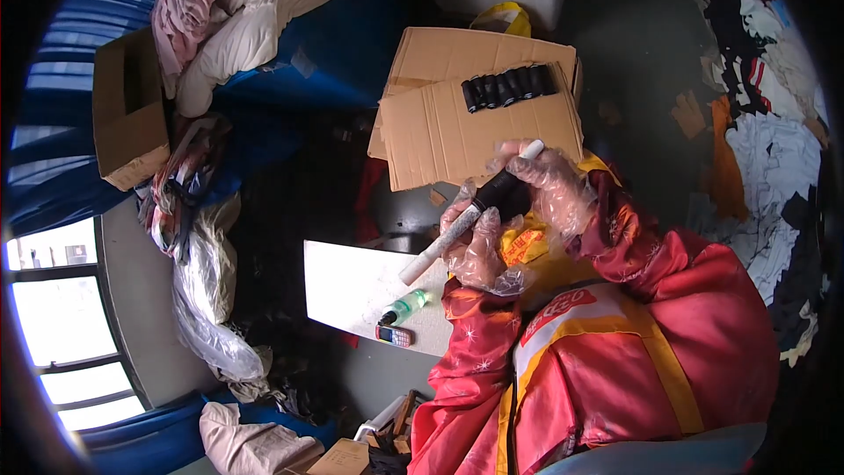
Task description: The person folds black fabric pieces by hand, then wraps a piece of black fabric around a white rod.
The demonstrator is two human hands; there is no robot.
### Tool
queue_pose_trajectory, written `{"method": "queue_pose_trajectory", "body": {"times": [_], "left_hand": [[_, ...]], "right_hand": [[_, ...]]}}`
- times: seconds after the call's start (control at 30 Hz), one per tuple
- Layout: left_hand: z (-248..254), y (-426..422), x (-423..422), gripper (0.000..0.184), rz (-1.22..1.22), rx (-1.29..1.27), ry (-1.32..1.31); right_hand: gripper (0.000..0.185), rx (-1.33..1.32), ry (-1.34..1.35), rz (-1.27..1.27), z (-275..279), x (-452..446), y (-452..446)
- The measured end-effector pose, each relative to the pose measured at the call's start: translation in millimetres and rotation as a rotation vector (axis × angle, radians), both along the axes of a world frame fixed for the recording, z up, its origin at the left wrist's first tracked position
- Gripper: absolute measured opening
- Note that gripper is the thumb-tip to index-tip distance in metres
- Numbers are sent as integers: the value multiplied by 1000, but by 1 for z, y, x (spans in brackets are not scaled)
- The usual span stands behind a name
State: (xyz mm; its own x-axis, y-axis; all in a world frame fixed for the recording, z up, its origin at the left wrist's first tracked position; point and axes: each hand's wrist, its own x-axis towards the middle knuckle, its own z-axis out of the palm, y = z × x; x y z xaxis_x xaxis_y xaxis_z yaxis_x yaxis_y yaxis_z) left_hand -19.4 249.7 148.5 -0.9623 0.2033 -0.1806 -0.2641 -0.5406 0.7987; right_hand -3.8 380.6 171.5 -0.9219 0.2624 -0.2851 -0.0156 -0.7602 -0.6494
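Note:
A long white rod (431, 255) slants across in front of my chest, with a dark black sleeve or roll (497, 192) around its upper part. My left hand (475, 242), in a clear plastic glove, has its fingers wrapped round the rod just below the black part. Higher up, my right hand (558, 185), gloved the same way, closes around the black piece near the rod's upper white end. Beyond my hands, several black cylinders (508, 88) lie side by side on a flat cardboard sheet (440, 136). Their exact kind is unclear.
A white board (338, 286) to the left bears a green-tinted bottle (406, 306) and a mobile phone (395, 335). Cloth scraps (765, 185) cover the floor at right. An open cardboard box (132, 114) and bundled fabric (237, 26) are at upper left.

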Motion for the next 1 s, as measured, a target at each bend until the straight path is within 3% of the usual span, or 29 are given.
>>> {"method": "queue_pose_trajectory", "body": {"times": [0.1, 0.33, 0.4, 0.43, 0.53, 0.63, 0.77, 0.83, 1.0], "left_hand": [[17, 2, 1, 34, -44, 28, -32], [14, 0, 0, 32, -93, 50, -158], [5, -3, -2, 32, 24, 13, -216], [6, -5, -3, 32, 30, 109, -210], [8, -8, -4, 29, 6, 77, -217], [16, 1, -1, 30, 36, 22, -235], [13, 2, 1, 30, -53, -11, -214], [5, -1, -1, 27, -74, 70, -376], [13, 3, 0, 27, -114, 102, -356]], "right_hand": [[34, 111, -110, 153, 0, 4, 3], [23, 139, -86, 75, 0, 3, 3], [28, 36, 90, 61, -9, 3, 5], [28, 36, 90, 60, -13, 2, 11], [37, -75, 72, 165, -24, 2, 24], [38, 358, 6, 86, -31, 3, 11], [32, 80, -113, 141, 9, 7, 6], [30, 160, -89, 119, 10, 8, 3], [21, 276, -2, 189, 4, 7, 6]]}}
